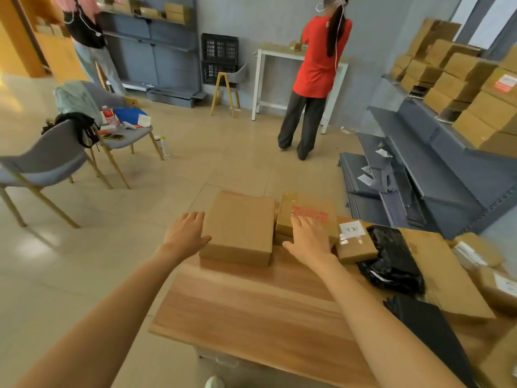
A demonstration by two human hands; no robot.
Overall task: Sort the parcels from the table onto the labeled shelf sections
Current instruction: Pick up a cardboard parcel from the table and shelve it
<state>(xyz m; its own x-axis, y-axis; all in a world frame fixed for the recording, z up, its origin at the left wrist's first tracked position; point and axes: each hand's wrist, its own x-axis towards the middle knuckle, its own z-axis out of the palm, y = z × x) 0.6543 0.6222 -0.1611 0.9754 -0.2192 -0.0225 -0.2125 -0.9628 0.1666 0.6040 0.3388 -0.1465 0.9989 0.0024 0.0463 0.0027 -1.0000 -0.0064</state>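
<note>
From the head camera, both bare arms reach forward over a wooden surface (251,309). The left hand (186,233) lies with fingers straight and spread against the left side of a plain cardboard box (240,225) that sits at the far left corner of the surface. The right hand (309,238) rests flat, fingers straight, on top of a taped box with red print (313,211) just to the right of the plain one; neither hand curls round anything. Just beside the right hand stands a smaller parcel with a white handwritten label (354,242), and next to it a crumpled black plastic bag (391,259). More cardboard parcels lie toward the right edge. Beyond the surface, grey shelf sections (419,163) lie on the floor with paper labels on them, and stacked cartons (461,88) fill the shelf at right. A person in a red top (319,57) stands at a white table, back turned. Grey chairs (44,163) stand at left.
</note>
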